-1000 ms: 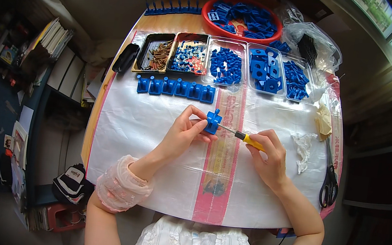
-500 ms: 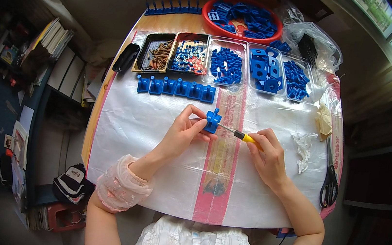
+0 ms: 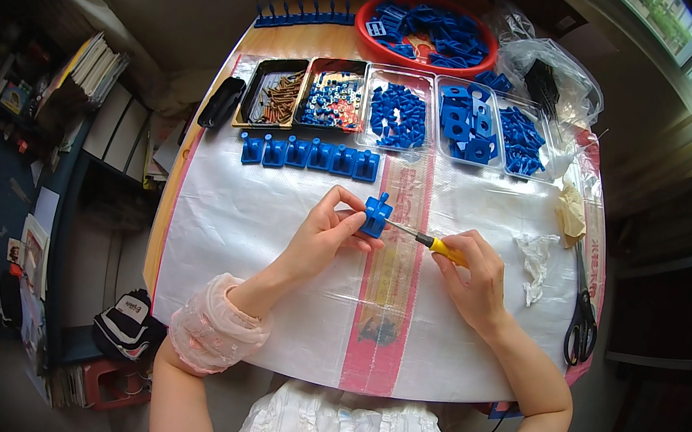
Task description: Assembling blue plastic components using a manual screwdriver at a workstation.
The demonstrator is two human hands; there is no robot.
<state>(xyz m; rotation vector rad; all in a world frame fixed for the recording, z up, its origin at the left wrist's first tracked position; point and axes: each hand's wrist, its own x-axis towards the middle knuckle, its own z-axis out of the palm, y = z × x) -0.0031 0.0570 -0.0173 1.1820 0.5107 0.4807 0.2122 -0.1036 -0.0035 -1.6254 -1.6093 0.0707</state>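
Between the fingers of my left hand (image 3: 336, 230) is a small blue plastic piece (image 3: 377, 214) with a square base and a knob on top. My right hand (image 3: 475, 275) grips a screwdriver (image 3: 447, 250) by its yellow and black handle. The metal shaft points left, and its tip meets the right side of the blue piece; what it touches there is too small to make out. Beyond my hands, several similar blue pieces (image 3: 320, 155) stand in a row in front of the trays.
Trays hold brown screws (image 3: 281, 103), small nuts (image 3: 334, 98), blue knobs (image 3: 398, 117), blue plates (image 3: 467, 123) and small blue parts (image 3: 522, 141). Behind them stands a red basin (image 3: 367, 44) of blue parts. Black scissors (image 3: 581, 331) and crumpled tissue (image 3: 535, 269) lie at the right.
My right hand and the screwdriver have shifted and turned very slightly. The tip stays against the blue piece, and my left hand keeps its hold.
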